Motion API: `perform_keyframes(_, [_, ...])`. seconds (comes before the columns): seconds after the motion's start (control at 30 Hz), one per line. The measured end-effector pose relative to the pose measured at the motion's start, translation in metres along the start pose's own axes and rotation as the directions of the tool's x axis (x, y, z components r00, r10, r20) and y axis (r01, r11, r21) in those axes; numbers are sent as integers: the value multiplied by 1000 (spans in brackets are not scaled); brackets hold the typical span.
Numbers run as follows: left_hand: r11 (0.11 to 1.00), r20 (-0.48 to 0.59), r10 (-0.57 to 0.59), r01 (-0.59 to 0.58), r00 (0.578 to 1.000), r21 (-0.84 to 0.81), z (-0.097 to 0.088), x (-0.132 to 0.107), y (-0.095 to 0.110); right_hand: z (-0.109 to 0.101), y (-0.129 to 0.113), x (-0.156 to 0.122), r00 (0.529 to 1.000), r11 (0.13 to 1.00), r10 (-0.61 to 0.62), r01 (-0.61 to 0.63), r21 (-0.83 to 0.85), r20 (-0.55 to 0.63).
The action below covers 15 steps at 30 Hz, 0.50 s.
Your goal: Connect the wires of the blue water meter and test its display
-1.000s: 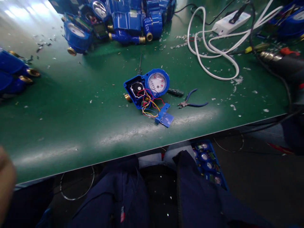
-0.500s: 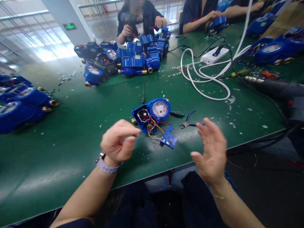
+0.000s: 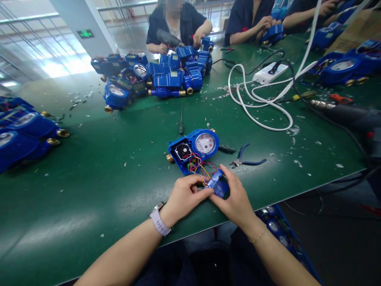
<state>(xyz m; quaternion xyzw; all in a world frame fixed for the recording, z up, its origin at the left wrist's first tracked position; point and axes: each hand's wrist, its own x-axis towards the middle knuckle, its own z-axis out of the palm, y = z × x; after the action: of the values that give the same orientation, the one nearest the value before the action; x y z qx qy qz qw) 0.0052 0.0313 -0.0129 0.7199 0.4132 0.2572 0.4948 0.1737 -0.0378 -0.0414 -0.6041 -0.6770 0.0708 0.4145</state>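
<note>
A small, glossy blue plastic piece (image 3: 218,184) is trailing multicoloured wires (image 3: 204,172) from an open, round-dialled blue meter (image 3: 192,143) on the green tabletop (image 3: 119,186); left hand (image 3: 185,197) and right hand (image 3: 236,197) are pinching the piece, fingers slightly parted.

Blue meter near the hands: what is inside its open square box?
The box holds a black, white-edged plate and, under the colored wires, a partly hidden green part. What lies beneath the plate cannot be seen.
</note>
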Motion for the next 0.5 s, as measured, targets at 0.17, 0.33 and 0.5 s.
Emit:
perform_keyframes(0.17, [940, 65, -176, 188, 982, -283, 0, 5, 1, -2, -1, -6, 993, 999, 1, 4, 36, -121])
perform_keyframes(0.33, [936, 70, -177, 190, 982, -296, -4, 7, -1, -4, 5, -8, 989, 981, 140, -131, 141, -57])
perform_keyframes(0.5, [896, 108, -189, 216, 976, -387, -3, 6, -5, -5, 7, -7, 986, 974, 165, -159, 158, -28])
